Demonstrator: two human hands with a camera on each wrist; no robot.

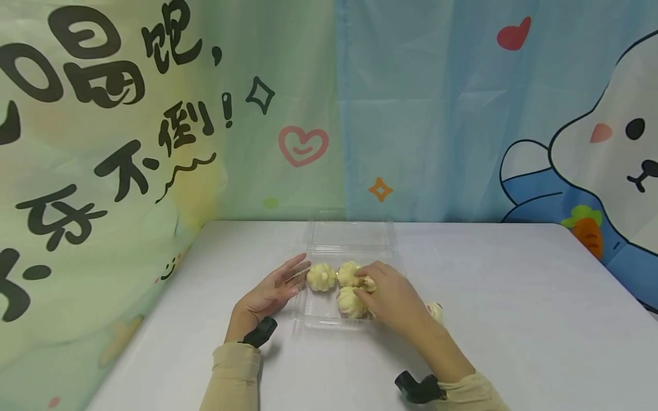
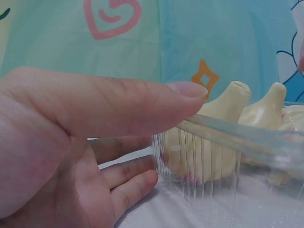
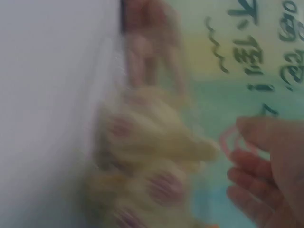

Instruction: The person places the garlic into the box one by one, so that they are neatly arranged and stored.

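Note:
Several pale garlic bulbs point(image 1: 321, 277) sit in a clear plastic box point(image 1: 321, 315) with its lid point(image 1: 352, 234) folded back. At the box's left wall, my left hand point(image 1: 275, 288) lies with fingers extended; its thumb point(image 2: 142, 104) reaches to the rim in the left wrist view. My right hand point(image 1: 393, 294) is over the right side of the box, close to the bulbs there. In the blurred right wrist view, its fingers point(image 3: 251, 185) are loosely bent, apart from the purple-marked garlic bulbs point(image 3: 147, 137), with nothing between them.
Another garlic bulb point(image 1: 435, 311) lies on the white table point(image 1: 514, 319) to the right of the box, partly hidden by the right forearm. A printed curtain point(image 1: 437, 114) hangs behind the table's back edge.

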